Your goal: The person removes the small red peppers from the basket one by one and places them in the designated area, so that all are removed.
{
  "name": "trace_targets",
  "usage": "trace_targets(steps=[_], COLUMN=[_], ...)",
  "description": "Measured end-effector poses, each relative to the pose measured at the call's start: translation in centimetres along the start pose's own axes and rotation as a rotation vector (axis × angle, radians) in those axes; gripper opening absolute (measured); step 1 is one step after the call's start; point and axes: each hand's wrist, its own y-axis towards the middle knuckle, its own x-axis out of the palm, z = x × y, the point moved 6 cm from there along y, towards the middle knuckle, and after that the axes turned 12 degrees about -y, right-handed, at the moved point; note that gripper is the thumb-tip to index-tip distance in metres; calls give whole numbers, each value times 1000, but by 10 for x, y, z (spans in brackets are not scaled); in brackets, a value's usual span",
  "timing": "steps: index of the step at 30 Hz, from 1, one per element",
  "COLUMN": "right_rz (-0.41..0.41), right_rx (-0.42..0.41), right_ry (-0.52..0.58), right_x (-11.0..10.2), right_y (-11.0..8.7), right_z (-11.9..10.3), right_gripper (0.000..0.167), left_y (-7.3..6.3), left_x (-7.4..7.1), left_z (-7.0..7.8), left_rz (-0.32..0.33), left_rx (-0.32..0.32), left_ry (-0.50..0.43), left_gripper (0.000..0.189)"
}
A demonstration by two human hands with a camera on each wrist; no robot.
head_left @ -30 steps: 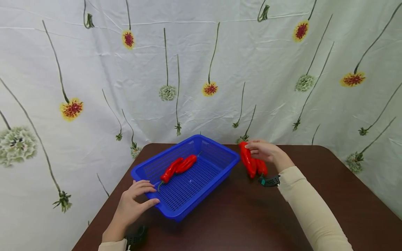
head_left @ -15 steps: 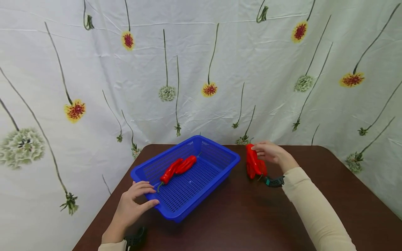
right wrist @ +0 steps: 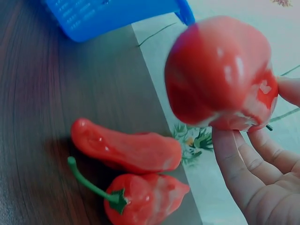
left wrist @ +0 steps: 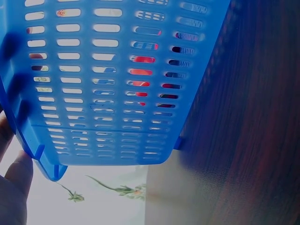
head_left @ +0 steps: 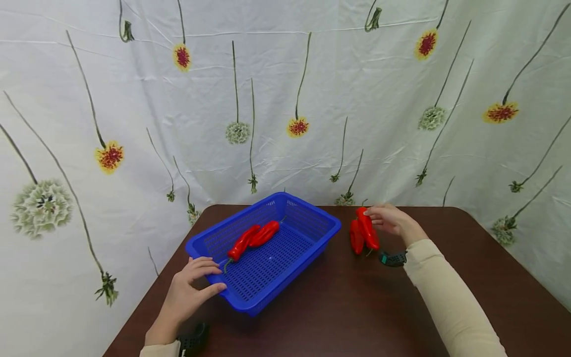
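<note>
My right hand [head_left: 389,219] pinches the upper end of a red chili pepper [head_left: 366,225] between thumb and fingers. In the right wrist view that pepper [right wrist: 218,70] is seen nearly end-on, raised over the table. Two more red peppers lie below it: a smooth one [right wrist: 131,145] and one with a green stem [right wrist: 145,197] facing the camera. The held pepper partly hides them in the head view. My left hand [head_left: 180,297] grips the near-left rim of a blue plastic basket [head_left: 285,287]. Two red peppers [head_left: 243,243] lie side by side in the basket.
The dark brown wooden table [head_left: 348,307] extends around the basket and to the right. A white cloth [head_left: 267,99] printed with flowers hangs behind the table's back edge. Dark straps [head_left: 392,259] sit at both wrists.
My right hand has moved to the right and slightly down with its pepper, away from the basket. The left hand and the basket hold their places.
</note>
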Motion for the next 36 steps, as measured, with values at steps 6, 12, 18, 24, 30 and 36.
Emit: trace_targets(steps=[6, 12, 18, 24, 30, 36], right_rz=[8, 39, 55, 63, 74, 103], right_rx=[13, 19, 23, 19, 6, 17], right_ry=[-11, -13, -20, 4, 29, 24], right_x=[-5, -12, -18, -21, -23, -26], right_y=[0, -3, -5, -5, -4, -4], right_z=[7, 10, 14, 19, 21, 25], right_gripper=[42, 58, 65, 56, 33, 38], left_y=[0, -1, -1, -1, -1, -1], left_x=[-1, -1, 0, 1, 1, 1], left_z=[1, 1, 1, 1, 2, 2], left_rz=[0, 2, 1, -1, 1, 6], left_rx=[-1, -1, -1, 11, 12, 15], left_ry=[-14, 9, 5, -1, 11, 19], left_gripper=[34, 34, 33, 33, 34, 34])
